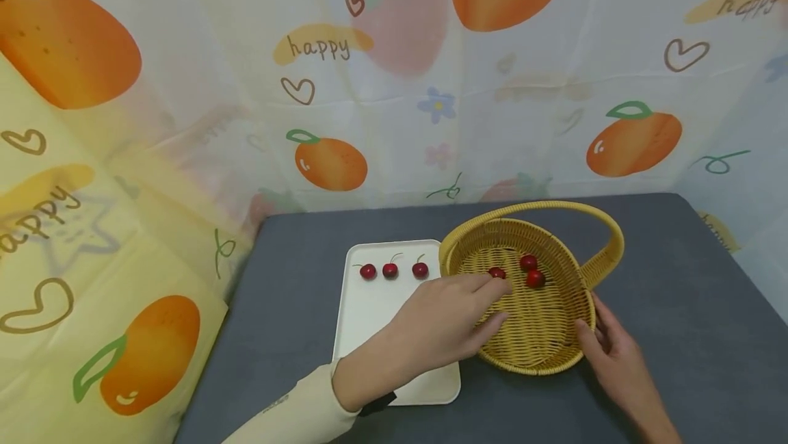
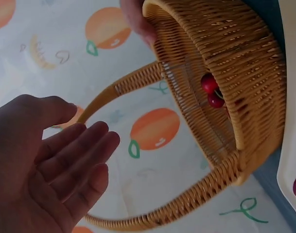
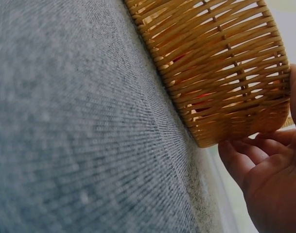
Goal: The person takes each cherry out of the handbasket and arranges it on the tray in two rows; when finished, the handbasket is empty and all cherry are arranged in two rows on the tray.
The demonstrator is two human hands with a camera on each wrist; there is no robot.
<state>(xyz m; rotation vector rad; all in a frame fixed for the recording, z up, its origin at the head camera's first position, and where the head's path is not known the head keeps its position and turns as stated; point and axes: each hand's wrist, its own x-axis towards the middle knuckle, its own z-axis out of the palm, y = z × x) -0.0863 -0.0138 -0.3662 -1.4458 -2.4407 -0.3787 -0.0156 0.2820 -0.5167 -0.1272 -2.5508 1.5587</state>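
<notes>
A yellow wicker basket [image 1: 535, 334] with an arched handle [image 1: 554, 206] stands on the table. Inside it lie red cherries [image 1: 535, 279], one partly hidden behind my left hand. My left hand [image 1: 452, 310] is over the basket's left rim, fingers loosely bent; the left wrist view shows nothing in the palm. My right hand [image 1: 618, 355] grips the basket's right side, thumb at the rim and fingers against the outer wall. Left of the basket, a white tray [image 1: 363, 321] bears a row of three cherries [image 1: 390, 270] near its far edge.
Dark grey cloth covers the table [image 1: 289, 334]. A fruit-printed curtain [image 1: 394, 109] hangs along its far side, and a yellowish stretch of printed cloth [image 1: 141, 252] borders the left. The tray's right edge runs close beside the basket.
</notes>
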